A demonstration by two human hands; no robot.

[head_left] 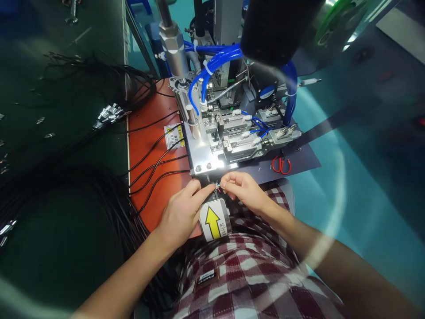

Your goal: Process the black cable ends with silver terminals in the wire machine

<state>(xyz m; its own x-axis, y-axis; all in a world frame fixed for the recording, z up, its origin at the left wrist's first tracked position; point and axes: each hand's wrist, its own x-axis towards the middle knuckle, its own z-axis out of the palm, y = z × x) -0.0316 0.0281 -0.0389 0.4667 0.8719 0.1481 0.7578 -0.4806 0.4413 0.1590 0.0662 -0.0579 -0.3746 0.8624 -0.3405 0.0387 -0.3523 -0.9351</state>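
Small coloured wire ends [218, 186] show between my two hands, just below the front edge of the metal machine [202, 157]. My left hand [182, 210] reaches in from the left, its index finger stretched to the wires and the other fingers curled; what it may hold is hidden. On the right, my right hand [244, 188] is closed in a pinch at the wires' right side. A white label with a yellow arrow [214, 220] lies just below the fingertips.
Black cables [156, 166] cross the orange board [142, 150] to the machine. Foil-ended cables [111, 115] and a large cable bundle [99, 199] lie on the dark table at left. Red-handled scissors [281, 165] rest right of the machine. Blue air hoses [222, 55] arch above it.
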